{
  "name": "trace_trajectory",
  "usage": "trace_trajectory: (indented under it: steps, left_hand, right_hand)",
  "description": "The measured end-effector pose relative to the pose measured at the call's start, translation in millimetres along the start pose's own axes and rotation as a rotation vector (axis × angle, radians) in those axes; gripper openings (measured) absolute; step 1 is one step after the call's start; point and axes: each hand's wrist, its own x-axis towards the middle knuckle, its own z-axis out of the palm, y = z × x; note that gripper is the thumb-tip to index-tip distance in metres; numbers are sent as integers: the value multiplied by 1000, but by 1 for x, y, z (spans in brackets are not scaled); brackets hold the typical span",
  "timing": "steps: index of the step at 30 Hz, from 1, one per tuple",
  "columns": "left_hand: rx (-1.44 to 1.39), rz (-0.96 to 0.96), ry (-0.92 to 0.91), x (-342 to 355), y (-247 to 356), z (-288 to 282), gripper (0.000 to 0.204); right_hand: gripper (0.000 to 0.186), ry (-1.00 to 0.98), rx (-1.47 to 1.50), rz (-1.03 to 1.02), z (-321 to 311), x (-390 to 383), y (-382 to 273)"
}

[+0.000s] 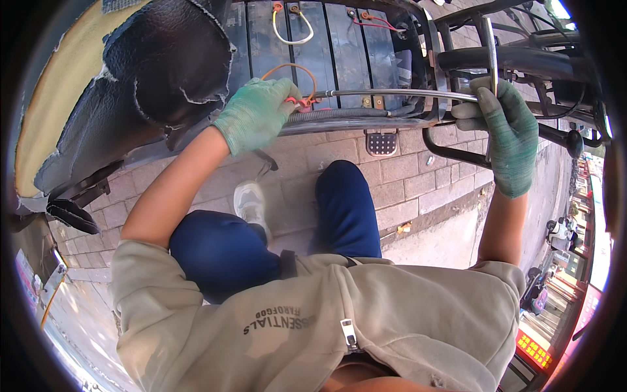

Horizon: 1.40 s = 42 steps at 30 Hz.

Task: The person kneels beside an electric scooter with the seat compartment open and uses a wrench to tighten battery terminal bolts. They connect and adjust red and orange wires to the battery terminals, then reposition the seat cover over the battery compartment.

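Note:
My right hand [503,130], in a green work glove, grips a T-handle socket wrench [405,93] where its crossbar meets the long shaft. The shaft lies almost level over the near end of several grey batteries [353,59] in an open compartment. Its tip reaches a battery terminal beside my left hand [258,116]. That hand, also gloved, is closed, its fingertips pinching the end of a red wire [304,102] at the terminal. An orange wire [297,66] arches up from the same spot. What lies under the left fingers is hidden.
A torn black seat [163,65] with yellow foam stands tilted up at left. Grey corrugated conduit [353,114] runs along the compartment's near edge. White and red jumper wires join terminals farther back. Black frame tubes [516,62] are at right, a pedal [381,143] below, brick paving underneath.

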Motion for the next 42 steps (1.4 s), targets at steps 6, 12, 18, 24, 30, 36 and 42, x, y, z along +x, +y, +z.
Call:
trace_trajectory:
  steps: [6,12,18,24,30,36,42]
  left_hand:
    - [-117,-109,-46,5,6,-7,15]
    - [-204,-223,-93,7,7,-10,17]
    - [-174,-165,7,2,4,-7,19]
    - [-77,-65,46,1,1,-4,19]
    - [-56,-41,36,3,4,-5,22]
    - [-162,-202,-93,12,6,-10,25]
    - [-270,-281,-112,19,2,-7,29]
  right_hand:
    - [23,-65,-9,22,-1,20,17]
    - [22,-107,-4,57,-7,25,20]
    - [21,-56,3,61,-7,16,22]
    - [22,-40,-26,27,-17,7,17]
    - [22,137,-217,5,-38,-8,8]
    - [22,302,-141,161,-45,-32,24]
    - [22,295,15,71,-55,-44,44]
